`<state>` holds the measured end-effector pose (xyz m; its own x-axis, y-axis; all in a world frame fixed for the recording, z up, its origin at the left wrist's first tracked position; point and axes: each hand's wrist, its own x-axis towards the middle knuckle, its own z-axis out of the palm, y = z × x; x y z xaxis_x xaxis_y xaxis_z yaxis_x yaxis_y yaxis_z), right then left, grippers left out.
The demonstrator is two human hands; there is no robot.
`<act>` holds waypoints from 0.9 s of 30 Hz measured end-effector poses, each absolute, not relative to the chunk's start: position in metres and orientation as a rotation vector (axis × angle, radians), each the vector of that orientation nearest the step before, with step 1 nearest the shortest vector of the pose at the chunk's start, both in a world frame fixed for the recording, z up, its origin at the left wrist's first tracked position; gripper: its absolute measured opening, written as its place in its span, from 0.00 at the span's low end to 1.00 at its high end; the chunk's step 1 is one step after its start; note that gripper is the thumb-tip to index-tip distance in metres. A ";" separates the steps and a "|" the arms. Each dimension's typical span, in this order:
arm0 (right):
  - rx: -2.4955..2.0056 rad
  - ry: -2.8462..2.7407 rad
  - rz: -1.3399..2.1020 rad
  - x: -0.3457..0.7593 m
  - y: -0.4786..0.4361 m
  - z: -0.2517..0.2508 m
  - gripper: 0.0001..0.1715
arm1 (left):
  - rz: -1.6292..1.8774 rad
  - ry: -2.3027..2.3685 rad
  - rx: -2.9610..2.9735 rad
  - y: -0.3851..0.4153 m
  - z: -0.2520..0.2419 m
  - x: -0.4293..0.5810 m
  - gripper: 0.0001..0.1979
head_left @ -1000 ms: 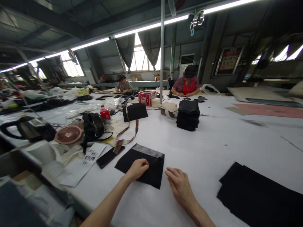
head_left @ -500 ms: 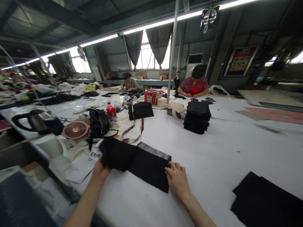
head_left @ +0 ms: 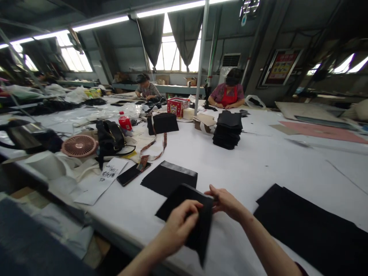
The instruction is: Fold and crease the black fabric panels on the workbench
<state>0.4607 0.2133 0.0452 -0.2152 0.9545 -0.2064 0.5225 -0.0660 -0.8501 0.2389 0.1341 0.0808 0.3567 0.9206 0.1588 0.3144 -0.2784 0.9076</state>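
Holding: head view, left hand (head_left: 181, 226) grips black piece (head_left: 175, 197), fingers and thumb curled in on its right part
Right hand (head_left: 225, 201): fingers partly spread at the far right corner of the black piece, fingertips at that side; whether they pinch it, cannot tell
Black piece: tilted, close to the near edge of the bench (head_left: 247, 168), right side hanging, low corner blurred; overlaps part of the black stack (head_left: 168, 178) in view, contact unclear
Black stack: flat on the bench just beyond the black piece, grey strip along its far edge
Large black sheets (head_left: 310, 230): flat, right of the right forearm, running out of view
Phone (head_left: 129, 176): left of the black stack, end of patterned strap (head_left: 165, 143) across its far end
Written paper (head_left: 100, 186): beside the phone, toward the bench's near left edge
Pink fan (head_left: 79, 145): farther along that edge, black bag (head_left: 110, 136) just beside it
Tall black pile (head_left: 227, 132): mid-bench, well beyond the hands; black bundle (head_left: 166, 123) to its left
Far edge: red box (head_left: 174, 108) near metal pole (head_left: 202, 57); seated person in red apron (head_left: 228, 97) to the right of both
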 end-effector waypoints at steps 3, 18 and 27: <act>-1.627 -1.691 1.399 0.497 0.189 0.047 0.39 | 0.785 0.765 2.085 0.105 0.054 0.303 0.05; -1.775 -1.811 0.267 0.478 0.124 -0.009 0.19 | 0.385 1.058 2.716 0.166 0.027 0.290 0.12; -1.588 -2.101 -0.203 0.473 0.115 -0.024 0.26 | 0.409 1.101 2.761 0.171 0.016 0.296 0.24</act>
<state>0.4728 0.1155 -0.0236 -0.1993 0.8609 0.4681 0.9346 0.3106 -0.1733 0.2957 0.1707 0.0163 0.6950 0.6911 0.1983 0.6527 -0.7221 0.2291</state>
